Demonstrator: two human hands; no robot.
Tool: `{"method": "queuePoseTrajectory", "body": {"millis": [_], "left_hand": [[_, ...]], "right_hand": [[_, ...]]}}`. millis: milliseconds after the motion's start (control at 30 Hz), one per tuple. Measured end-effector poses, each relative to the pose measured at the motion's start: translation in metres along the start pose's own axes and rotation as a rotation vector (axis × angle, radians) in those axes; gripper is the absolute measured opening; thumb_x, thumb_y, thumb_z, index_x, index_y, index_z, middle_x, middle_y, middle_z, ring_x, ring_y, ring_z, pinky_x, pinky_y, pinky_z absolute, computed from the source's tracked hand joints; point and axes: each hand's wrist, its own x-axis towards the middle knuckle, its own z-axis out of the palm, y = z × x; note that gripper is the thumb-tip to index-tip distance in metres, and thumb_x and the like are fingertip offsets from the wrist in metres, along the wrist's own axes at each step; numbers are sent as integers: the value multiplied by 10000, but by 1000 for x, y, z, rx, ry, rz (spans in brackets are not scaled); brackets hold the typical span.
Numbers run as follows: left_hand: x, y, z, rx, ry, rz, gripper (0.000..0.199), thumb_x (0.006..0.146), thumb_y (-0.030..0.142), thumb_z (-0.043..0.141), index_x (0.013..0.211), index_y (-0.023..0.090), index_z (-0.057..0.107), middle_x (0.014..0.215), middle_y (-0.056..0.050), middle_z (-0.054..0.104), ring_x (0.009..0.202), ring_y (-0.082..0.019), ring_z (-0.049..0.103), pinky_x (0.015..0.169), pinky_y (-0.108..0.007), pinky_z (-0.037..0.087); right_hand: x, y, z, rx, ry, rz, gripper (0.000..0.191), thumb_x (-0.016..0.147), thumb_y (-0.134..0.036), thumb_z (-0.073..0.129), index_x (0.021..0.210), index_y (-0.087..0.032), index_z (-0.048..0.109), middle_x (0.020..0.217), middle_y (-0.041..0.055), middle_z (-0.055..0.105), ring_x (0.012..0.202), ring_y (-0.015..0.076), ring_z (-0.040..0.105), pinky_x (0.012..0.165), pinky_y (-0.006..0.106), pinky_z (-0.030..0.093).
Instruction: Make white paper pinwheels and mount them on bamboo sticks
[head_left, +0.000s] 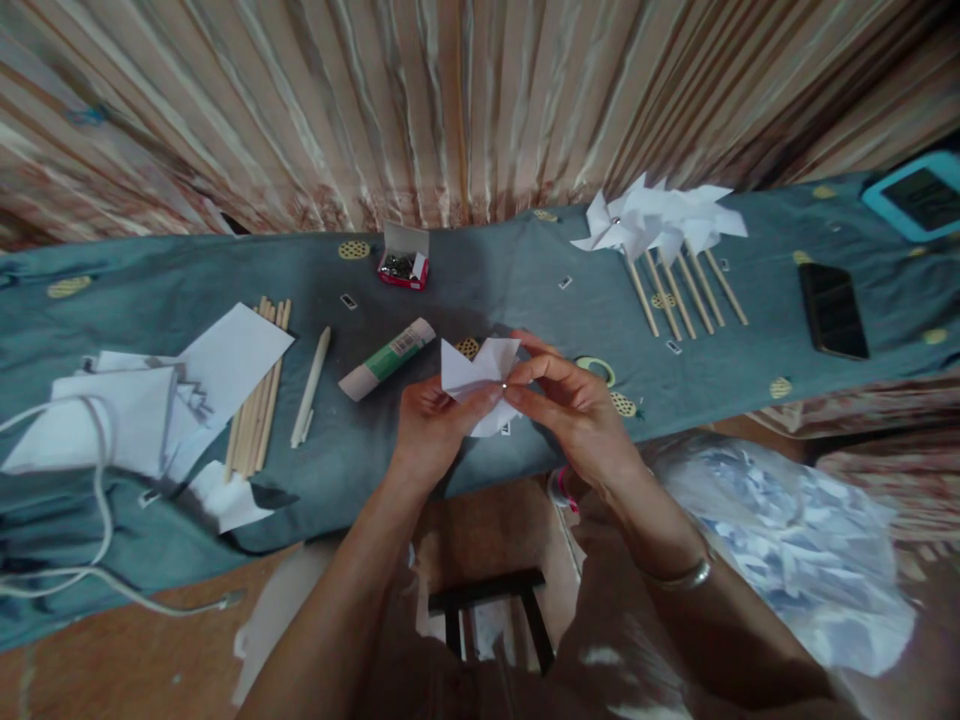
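Observation:
Between my two hands, above the front part of the table, is a white paper pinwheel [480, 372] with folded blades. My left hand [435, 425] grips its lower left side, the thumb reaching to the centre. With thumb and fingertips, my right hand [574, 405] pinches the pinwheel's middle, where a small shiny pin head [504, 386] shows. Whether a stick sits behind the paper is hidden. Just left of my hands lies a glue stick [388, 358] with a green label. Scissors [596, 371] with a pale green handle lie partly hidden behind my right hand.
An open red box of pins [403, 262] stands at the back. Finished pinwheels [660, 222] on sticks lie to the right, near a phone [832, 310]. On the left are a pen [310, 388], wooden sticks [259, 410], paper sheets [124, 410] and a white cable [103, 490].

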Motion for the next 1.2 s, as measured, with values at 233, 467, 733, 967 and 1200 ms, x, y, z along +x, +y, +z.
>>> {"method": "queuePoseTrajectory", "body": {"millis": [233, 467, 733, 967, 1200], "left_hand": [[3, -5, -2, -77, 22, -14, 315, 521, 365, 927, 725, 169, 789, 764, -49, 778, 653, -161, 675, 671, -284, 550], [1, -6, -1, -60, -40, -64, 344, 488, 367, 946, 708, 153, 791, 713, -41, 764, 594, -143, 643, 593, -256, 511], [2, -9, -6, 1, -67, -47, 325, 497, 374, 959, 683, 161, 800, 673, -20, 743, 583, -122, 611, 577, -226, 474], [5, -11, -5, 2, -46, -49, 283, 487, 328, 953, 669, 174, 799, 707, -13, 757, 600, -113, 606, 611, -225, 471], [6, -10, -2, -47, -27, -53, 274, 486, 306, 945, 674, 176, 794, 707, -15, 757, 606, -112, 617, 616, -224, 479]], "right_hand": [[5, -1, -8, 132, 74, 49, 324, 746, -432, 834, 1022, -310, 718, 1192, 20, 730, 1144, 210, 674, 1014, 404, 552], [5, -10, -1, 317, -91, 278, 327, 552, -450, 942, 729, -239, 767, 736, -40, 744, 620, 95, 615, 616, 250, 529], [4, -10, -4, 242, -78, 248, 335, 561, -448, 932, 609, -204, 707, 630, -46, 666, 574, 80, 533, 553, 228, 441], [4, -7, -3, 313, -104, 253, 292, 575, -415, 935, 775, -259, 790, 684, -33, 726, 688, 133, 653, 707, 299, 566], [3, -12, -2, 309, -80, 292, 261, 565, -345, 944, 762, -253, 800, 718, -24, 756, 711, 136, 679, 742, 297, 584]]}}
